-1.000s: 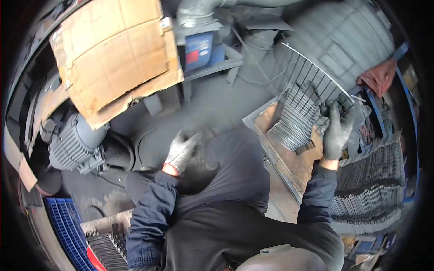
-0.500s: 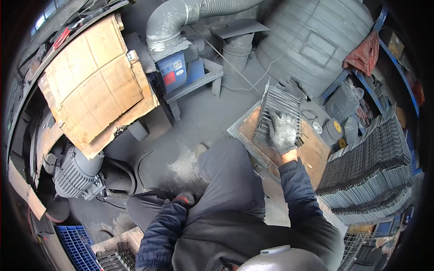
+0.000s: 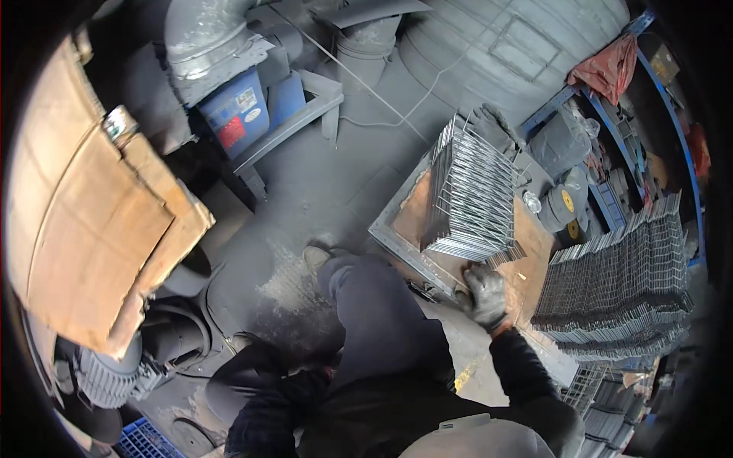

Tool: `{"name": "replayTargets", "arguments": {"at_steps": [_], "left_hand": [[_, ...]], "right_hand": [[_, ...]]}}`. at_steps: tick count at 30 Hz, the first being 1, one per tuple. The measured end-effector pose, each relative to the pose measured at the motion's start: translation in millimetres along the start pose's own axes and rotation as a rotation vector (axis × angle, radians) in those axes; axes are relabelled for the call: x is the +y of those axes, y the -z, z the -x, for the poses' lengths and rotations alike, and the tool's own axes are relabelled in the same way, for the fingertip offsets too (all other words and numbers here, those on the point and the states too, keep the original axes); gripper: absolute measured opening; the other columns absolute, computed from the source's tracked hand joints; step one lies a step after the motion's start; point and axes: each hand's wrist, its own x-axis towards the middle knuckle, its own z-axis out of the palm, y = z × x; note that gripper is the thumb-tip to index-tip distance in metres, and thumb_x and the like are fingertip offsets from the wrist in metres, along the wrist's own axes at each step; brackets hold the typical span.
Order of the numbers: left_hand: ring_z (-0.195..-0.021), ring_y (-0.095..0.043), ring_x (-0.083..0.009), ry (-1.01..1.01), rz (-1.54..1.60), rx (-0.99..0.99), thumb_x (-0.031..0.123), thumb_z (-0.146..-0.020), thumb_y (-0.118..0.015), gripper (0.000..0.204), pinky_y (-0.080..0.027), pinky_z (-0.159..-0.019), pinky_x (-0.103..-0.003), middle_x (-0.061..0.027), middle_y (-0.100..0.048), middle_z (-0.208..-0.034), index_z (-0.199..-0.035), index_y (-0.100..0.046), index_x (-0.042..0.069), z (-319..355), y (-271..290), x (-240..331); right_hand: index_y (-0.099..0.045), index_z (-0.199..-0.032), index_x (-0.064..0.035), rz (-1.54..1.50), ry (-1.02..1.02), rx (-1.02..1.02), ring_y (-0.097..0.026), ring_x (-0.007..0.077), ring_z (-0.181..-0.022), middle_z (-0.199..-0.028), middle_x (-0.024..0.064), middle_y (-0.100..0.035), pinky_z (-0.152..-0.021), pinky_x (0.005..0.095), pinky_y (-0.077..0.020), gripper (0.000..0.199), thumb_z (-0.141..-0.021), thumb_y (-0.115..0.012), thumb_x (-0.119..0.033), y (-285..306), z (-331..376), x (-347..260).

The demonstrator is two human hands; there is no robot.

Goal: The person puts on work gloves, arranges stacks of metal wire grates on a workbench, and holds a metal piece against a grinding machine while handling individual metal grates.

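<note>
My right hand (image 3: pixel 486 294), in a grey work glove, rests at the near edge of the low work table (image 3: pixel 397 243), just below a stack of metal wire racks (image 3: pixel 477 191). Its thumb and fingers are apart, and nothing shows between them. The racks stand on a brown board (image 3: pixel 532 263) lying on the table. My left arm (image 3: pixel 267 412) reaches down toward my lap. The left hand is almost wholly lost in dark shadow beside my leg, so its fingers cannot be made out.
A taller pile of dark wire racks (image 3: pixel 618 286) stands at the right. Blue shelving (image 3: pixel 611 145) with a red bag (image 3: pixel 607 72) is behind it. Large cardboard sheets (image 3: pixel 92 214) fill the left, near a blue machine (image 3: pixel 237 111) and a ribbed motor (image 3: pixel 107 378).
My right hand has left the top of the wire-rack stack and moved toward me to the table's near edge. The view has shifted, bringing the cardboard further left.
</note>
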Motion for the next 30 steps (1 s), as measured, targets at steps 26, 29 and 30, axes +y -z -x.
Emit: {"name": "replayTargets", "arguments": {"at_steps": [26, 29, 30], "left_hand": [[-0.111, -0.07, -0.0381, 0.1, 0.009, 0.13, 0.028, -0.092, -0.06, 0.032, -0.056, -0.095, -0.048, -0.016, -0.075, -0.117, -0.114, -0.078, 0.013, 43, 88, -14], [-0.111, -0.07, -0.0382, 0.117, -0.001, 0.138, 0.028, -0.092, -0.06, 0.032, -0.056, -0.095, -0.048, -0.016, -0.075, -0.117, -0.114, -0.078, 0.013, 45, 94, -6], [-0.111, -0.07, -0.0382, 0.146, 0.001, 0.157, 0.028, -0.092, -0.06, 0.033, -0.056, -0.095, -0.048, -0.016, -0.075, -0.117, -0.114, -0.078, 0.013, 55, 98, -1]], "right_hand": [[-0.069, -0.115, -0.0059, -0.071, -0.029, -0.016, -0.064, 0.0401, -0.11, -0.118, 0.019, -0.067, -0.094, 0.0519, -0.052, 0.041, -0.076, -0.078, -0.017, -29, 19, 29], [-0.07, -0.12, -0.0046, -0.088, -0.117, -0.08, -0.061, 0.0386, -0.121, -0.125, 0.0172, -0.066, -0.103, 0.0515, -0.0487, 0.043, -0.08, -0.076, -0.019, -23, 25, 33], [-0.071, -0.119, -0.0045, -0.125, -0.136, -0.074, -0.061, 0.0385, -0.123, -0.126, 0.016, -0.067, -0.104, 0.0513, -0.0484, 0.042, -0.081, -0.077, -0.021, -29, 22, 33]]}}
